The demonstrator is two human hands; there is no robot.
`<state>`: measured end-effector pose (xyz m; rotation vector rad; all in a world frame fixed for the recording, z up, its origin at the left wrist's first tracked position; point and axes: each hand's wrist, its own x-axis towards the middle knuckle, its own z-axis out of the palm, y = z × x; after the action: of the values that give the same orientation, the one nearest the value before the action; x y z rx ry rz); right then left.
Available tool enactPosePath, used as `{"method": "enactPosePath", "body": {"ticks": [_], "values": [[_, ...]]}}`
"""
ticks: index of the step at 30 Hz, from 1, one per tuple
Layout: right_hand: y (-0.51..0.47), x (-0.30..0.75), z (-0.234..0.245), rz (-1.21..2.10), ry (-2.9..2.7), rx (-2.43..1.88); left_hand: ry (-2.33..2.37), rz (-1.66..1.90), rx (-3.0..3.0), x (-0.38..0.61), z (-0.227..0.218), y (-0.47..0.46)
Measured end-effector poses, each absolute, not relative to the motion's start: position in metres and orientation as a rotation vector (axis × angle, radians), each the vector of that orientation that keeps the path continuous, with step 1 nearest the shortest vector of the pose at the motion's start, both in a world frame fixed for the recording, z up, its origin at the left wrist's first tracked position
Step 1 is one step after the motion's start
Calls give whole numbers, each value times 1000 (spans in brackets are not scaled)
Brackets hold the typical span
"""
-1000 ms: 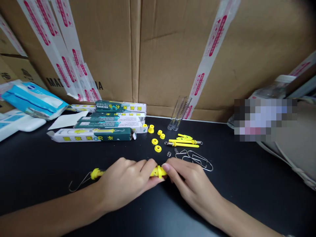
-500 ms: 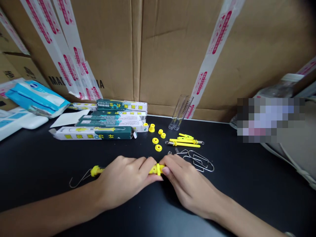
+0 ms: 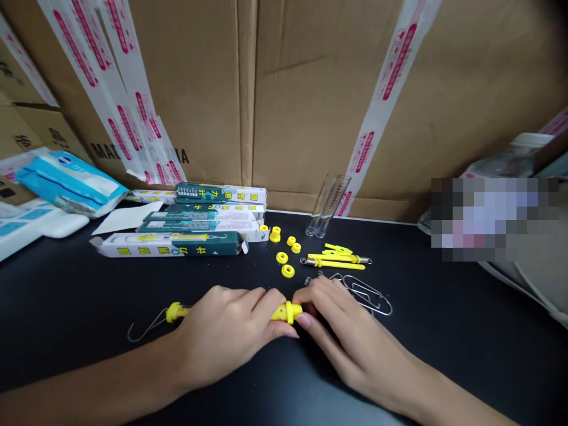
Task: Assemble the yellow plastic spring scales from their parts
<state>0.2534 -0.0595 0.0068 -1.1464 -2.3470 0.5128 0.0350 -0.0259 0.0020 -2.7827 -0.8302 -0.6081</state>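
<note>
My left hand [image 3: 235, 322] is wrapped round the tube of a spring scale [image 3: 280, 312], held sideways above the black table. From its left end, at a yellow cap [image 3: 174, 312], a bent wire hook [image 3: 144, 329] sticks out. The yellow right end with its raised collar shows between my hands. My right hand [image 3: 341, 325] is closed at that end, thumb and curled forefinger pinching the tip. Behind my right hand lie several metal wire hooks [image 3: 370, 296], partly covered by it. Most of the tube is hidden in my left palm.
Several yellow rings and caps [image 3: 288, 271], yellow rods with springs [image 3: 339, 258] and clear tubes [image 3: 322, 207] stand or lie farther back. Printed boxes [image 3: 173, 244], a blue packet [image 3: 73, 183] and a large cardboard box [image 3: 199, 89] are behind. A bag [image 3: 528, 254] sits right.
My right fingertips have slid slightly rightward along the spring scale's yellow end, so more of its tip shows. My left hand keeps its grip. The whole view has shifted a little.
</note>
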Motion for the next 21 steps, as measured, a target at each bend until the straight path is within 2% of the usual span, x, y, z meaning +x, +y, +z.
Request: {"method": "enactPosePath", "body": {"ticks": [10, 21], "values": [[-60, 250, 5, 549, -2278, -1117, -898, -656, -2891, 32, 4, -27], [-62, 254, -3, 615, -2064, -1085, -882, -906, -2895, 30, 3, -27]]}}
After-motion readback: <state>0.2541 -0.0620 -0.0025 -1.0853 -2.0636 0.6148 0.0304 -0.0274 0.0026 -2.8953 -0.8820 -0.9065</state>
